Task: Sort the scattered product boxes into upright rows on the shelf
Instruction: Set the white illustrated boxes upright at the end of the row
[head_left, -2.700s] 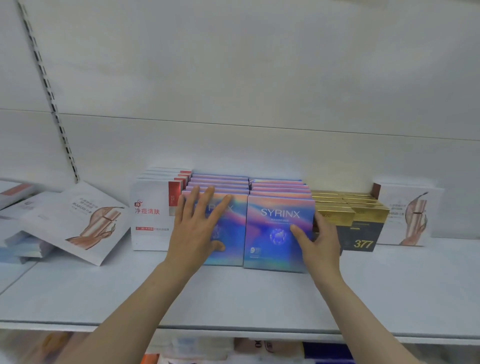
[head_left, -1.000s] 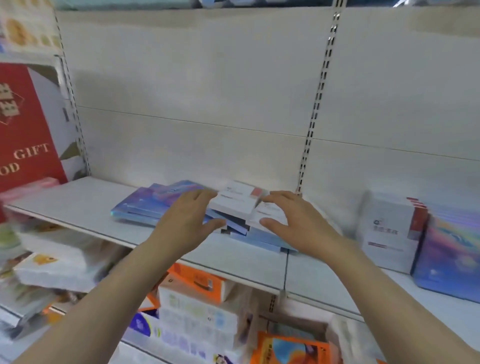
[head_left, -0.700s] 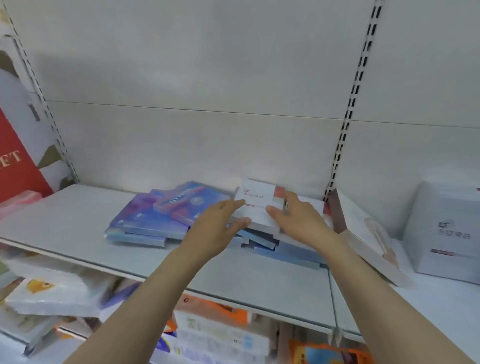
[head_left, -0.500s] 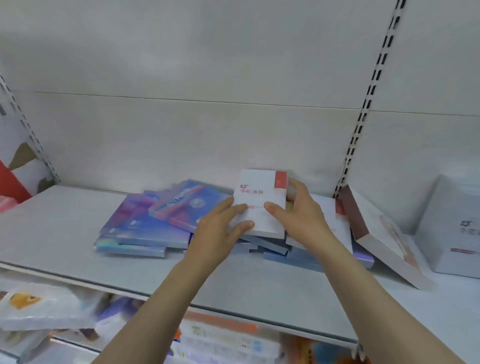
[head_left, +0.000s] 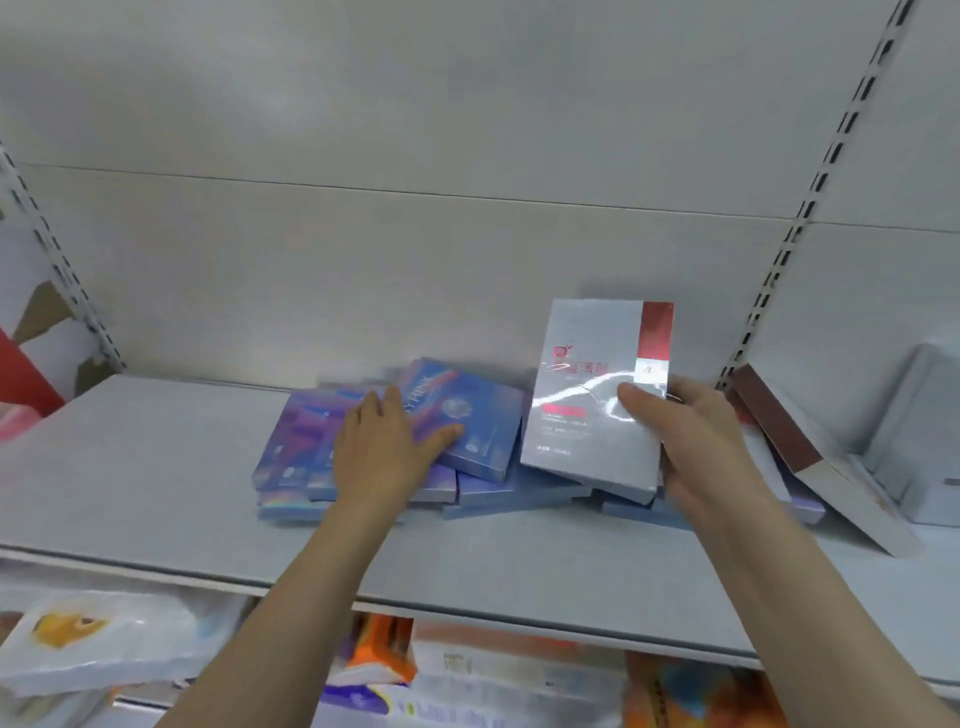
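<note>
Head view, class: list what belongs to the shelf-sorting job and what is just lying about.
Part of the job:
white and red box, gripped by right hand
flat pile of blue boxes, under left hand
tilted white box
shelf

Lying about:
packets on the lower shelf
orange pack

White box (head_left: 587, 426): white with a red corner panel and red print, wrapped in shiny film; tilted up, its lower edge on the pile, at 3 o'clock of the blue pile.
Blue boxes (head_left: 467, 415): flat, blue-purple, shimmering; they lie scattered and overlapping on the shelf (head_left: 156, 467), the top one askew.
Leaning box (head_left: 810, 457): white with a dark red side; tilted against the pile's end, at 3 o'clock of the white box.
</note>
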